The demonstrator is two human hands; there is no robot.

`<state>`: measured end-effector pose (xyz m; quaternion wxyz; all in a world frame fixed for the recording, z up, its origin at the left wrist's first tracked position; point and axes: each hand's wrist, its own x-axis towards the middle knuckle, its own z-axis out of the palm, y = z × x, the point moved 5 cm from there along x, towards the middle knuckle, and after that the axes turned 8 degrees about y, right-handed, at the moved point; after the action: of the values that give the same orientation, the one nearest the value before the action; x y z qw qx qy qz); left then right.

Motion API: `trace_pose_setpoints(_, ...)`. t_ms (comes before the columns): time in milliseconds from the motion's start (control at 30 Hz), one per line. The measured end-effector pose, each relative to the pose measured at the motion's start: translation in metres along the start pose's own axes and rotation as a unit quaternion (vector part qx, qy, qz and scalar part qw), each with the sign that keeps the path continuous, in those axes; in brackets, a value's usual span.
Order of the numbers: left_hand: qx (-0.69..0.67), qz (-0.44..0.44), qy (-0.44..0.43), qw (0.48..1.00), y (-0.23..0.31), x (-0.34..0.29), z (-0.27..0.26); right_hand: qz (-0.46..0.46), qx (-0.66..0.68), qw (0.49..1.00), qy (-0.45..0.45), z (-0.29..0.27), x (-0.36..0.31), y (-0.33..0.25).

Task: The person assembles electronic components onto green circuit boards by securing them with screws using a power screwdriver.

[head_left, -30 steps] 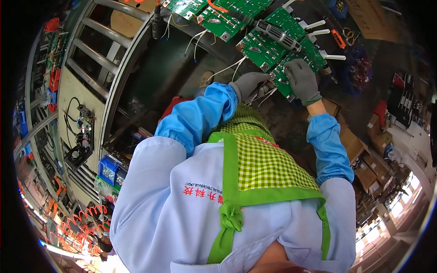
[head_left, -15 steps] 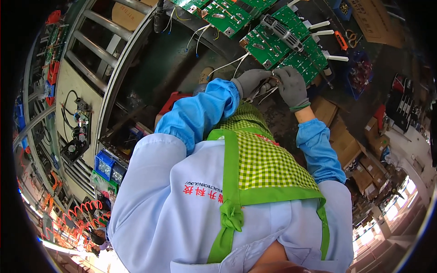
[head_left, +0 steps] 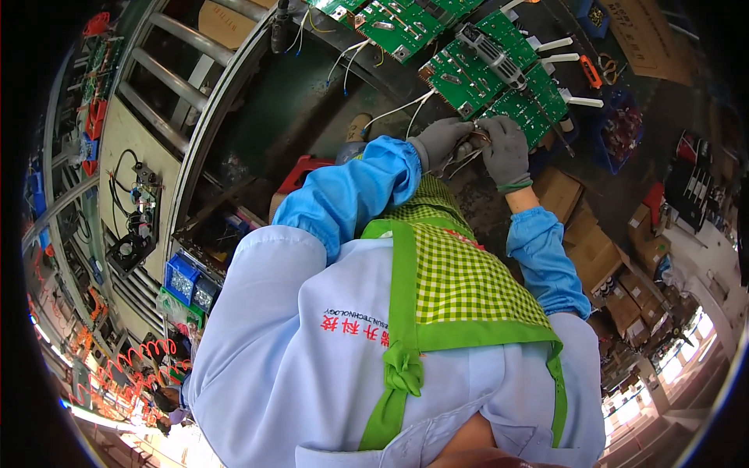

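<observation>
Both my hands wear grey gloves and meet at the near edge of a green circuit board (head_left: 538,109). My left hand (head_left: 443,143) is closed, its fingertips pinched beside the right ones. My right hand (head_left: 505,148) is closed too, with thumb and fingers at a small copper-coloured piece (head_left: 482,135) between the hands. The gloves hide most of that piece. White wires (head_left: 466,164) hang below the fingers. Another green board (head_left: 456,78) with white leads lies just beyond. A grey electric screwdriver (head_left: 493,56) rests across the boards, its thin shaft pointing toward the near right.
More green boards (head_left: 398,27) lie at the far left of the bench. Right of the boards are an orange-handled tool (head_left: 590,71), scissors (head_left: 609,69) and a blue bin (head_left: 622,134) of small parts. A metal roller frame (head_left: 187,43) stands left; cardboard boxes (head_left: 555,189) sit at right.
The whole view has shifted slightly, so the boards and bench appear a little farther right. Both hands stay together at the board's edge, with only small finger movement.
</observation>
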<state>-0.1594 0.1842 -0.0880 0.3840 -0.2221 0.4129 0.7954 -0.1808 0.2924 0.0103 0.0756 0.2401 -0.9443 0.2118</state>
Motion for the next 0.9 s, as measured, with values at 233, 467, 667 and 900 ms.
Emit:
trace_pose_setpoints(233,-0.038,-0.015,-0.021,0.999,-0.002,0.005,-0.004,0.005,-0.010,1.000,-0.028,0.004,0.002,0.002)
trace_pose_setpoints(467,-0.034,-0.007,-0.026,0.999,0.003,0.000,-0.001,0.056,0.106,0.993,0.014,0.000,0.004,0.004)
trace_pose_setpoints(667,-0.016,-0.002,-0.008,1.000,0.001,0.000,-0.002,0.027,0.144,0.989,-0.005,0.000,0.004,0.011)
trace_pose_setpoints(900,-0.031,-0.015,0.001,0.999,0.006,-0.006,0.005,0.032,0.068,0.997,-0.033,0.006,0.002,0.014)
